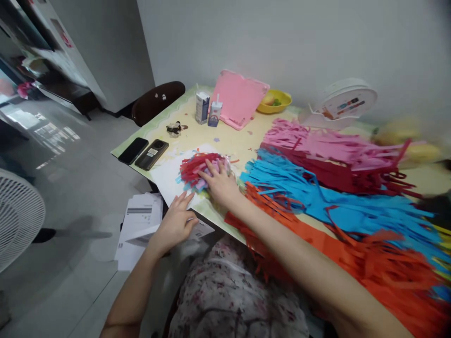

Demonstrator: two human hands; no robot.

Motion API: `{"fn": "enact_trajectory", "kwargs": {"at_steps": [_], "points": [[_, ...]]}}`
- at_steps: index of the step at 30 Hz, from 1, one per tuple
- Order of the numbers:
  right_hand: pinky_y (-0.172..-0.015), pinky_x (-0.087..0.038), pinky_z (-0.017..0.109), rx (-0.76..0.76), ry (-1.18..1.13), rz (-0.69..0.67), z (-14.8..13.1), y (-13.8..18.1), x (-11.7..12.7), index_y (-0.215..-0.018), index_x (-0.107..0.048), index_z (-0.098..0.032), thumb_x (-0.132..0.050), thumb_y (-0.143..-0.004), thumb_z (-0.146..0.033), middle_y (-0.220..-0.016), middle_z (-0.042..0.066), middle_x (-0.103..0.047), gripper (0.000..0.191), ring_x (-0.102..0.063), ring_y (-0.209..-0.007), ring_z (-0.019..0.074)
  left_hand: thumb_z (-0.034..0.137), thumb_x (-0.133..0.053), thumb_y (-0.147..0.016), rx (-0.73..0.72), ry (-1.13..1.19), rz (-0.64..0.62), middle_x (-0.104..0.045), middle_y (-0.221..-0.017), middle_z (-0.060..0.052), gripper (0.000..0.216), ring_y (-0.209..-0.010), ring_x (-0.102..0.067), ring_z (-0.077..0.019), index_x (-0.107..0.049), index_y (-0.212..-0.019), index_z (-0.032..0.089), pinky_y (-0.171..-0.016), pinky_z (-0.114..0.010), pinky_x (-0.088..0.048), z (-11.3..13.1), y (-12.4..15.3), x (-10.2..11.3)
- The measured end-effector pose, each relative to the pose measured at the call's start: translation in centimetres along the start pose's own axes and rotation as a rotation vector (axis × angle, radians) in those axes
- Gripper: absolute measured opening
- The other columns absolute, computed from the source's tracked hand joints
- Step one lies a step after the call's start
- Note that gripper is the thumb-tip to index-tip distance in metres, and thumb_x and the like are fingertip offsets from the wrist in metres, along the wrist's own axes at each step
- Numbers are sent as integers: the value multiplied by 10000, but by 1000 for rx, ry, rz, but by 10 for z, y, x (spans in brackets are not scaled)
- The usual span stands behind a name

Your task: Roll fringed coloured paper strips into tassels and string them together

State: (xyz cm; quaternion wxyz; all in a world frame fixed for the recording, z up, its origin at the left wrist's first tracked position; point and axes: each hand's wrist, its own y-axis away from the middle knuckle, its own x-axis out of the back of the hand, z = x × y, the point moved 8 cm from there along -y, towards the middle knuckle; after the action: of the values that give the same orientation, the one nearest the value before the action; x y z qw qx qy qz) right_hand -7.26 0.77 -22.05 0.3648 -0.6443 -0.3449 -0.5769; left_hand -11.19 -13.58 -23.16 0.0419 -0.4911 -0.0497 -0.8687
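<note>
Fingers [213, 170] splayed, we rest our right hand [222, 185] on heaped red-and-pink strips [193, 170], left hand [178, 221] unclenched nearby, light pressure likely keeping them tidy.

Small strip pile [193, 170] is red, pink and light blue, on white paper [164, 182]; pink fringe [324, 141], dark red fringe [322, 170], bright blue fringe [334, 201], orange fringe [312, 238], some yellow fringe [444, 238] at right edge. Tablecloth [243, 141] pale yellow, green border, small printed motifs; case [236, 98] plain pink, bowl [273, 109] yellow. Clothing [236, 291] pale grey with pinkish-red floral print, chair [150, 105] dark brown, fan [21, 218] white.
</note>
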Motion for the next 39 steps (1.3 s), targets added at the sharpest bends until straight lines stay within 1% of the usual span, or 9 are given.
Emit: {"fn": "enact_trajectory", "kwargs": {"at_steps": [3,8,15,18,21,24,29,36,39], "points": [[-990,-472,607,45,90,-13,24,3,-20,-1332,-613,-164,-420,-918,-60,-1593,141,-352,468,-285,-1446,446,246,-523,-941,52,-65,-66,-338,-1592,-163,269,-1511,-214,-346,-752,-859,130,-1228,-564,-185,-13,-10,-14],[-1098,-385,566,99,174,24,88,6,-22,-1247,-659,-95,-407,-882,-9,-1551,165,-418,452,-292,-1459,376,204,-512,-935,48,-136,-54,-335,-1587,-189,263,-1491,-270,-356,-739,-836,118,-1211,-597,-211,-17,-7,-21],[-951,-455,663,-53,188,-126,128,8,0,-1358,-598,-210,-585,-863,-307,-1603,129,-336,504,-304,-1413,484,178,-506,-928,-10,-189,-14,-392,-1557,-190,261,-1469,-324,-350,-721,-787,131,-1192,-594,-266,-16,1,-14],[-881,-479,683,-126,168,-4,111,19,42,-1311,-624,-229,-562,-885,-393,-1553,146,-412,460,-378,-1348,507,173,-530,-908,-20,-179,-31,-383,-1562,-190,234,-1469,-324,-354,-725,-786,134,-1192,-595,-264,-16,1,-14],[-948,-491,569,-28,27,233,65,31,66,-1218,-622,-164,-457,-943,-253,-1344,177,-595,332,-546,-1216,370,174,-555,-892,-13,-176,-59,-372,-1566,-196,207,-1472,-314,-358,-733,-795,131,-1195,-594,-257,-16,-1,-16],[-896,-550,402,193,-347,156,6,38,31,-1198,-565,-151,-458,-912,-153,-1148,147,-659,305,-649,-1038,250,192,-561,-896,2,-179,-81,-355,-1574,-205,209,-1479,-297,-361,-741,-815,123,-1194,-595,-250,-15,-1,-18],[-954,-537,427,244,-472,22,-40,45,-38,-1174,-564,-140,-443,-889,-79,-1290,187,-594,316,-604,-1170,264,198,-560,-900,42,-146,-110,-328,-1594,-175,204,-1501,-252,-343,-747,-860,129,-1209,-580,-222,-17,-1,-21],[-1100,-455,430,497,-176,23,-49,81,-42,-1296,-574,-18,-330,-991,-116,-1417,222,-552,402,-472,-1369,303,190,-493,-931,61,-144,-78,-334,-1598,-138,262,-1501,-267,-310,-745,-871,151,-1219,-592,-184,-18,1,-21],[-1127,-428,454,499,-100,-8,-45,90,-46,-1378,-518,4,-342,-971,-85,-1477,219,-497,453,-422,-1410,313,178,-471,-935,78,-181,-82,-342,-1595,-136,278,-1495,-279,-316,-745,-896,155,-1197,-635,-202,-17,1,-21]]}}
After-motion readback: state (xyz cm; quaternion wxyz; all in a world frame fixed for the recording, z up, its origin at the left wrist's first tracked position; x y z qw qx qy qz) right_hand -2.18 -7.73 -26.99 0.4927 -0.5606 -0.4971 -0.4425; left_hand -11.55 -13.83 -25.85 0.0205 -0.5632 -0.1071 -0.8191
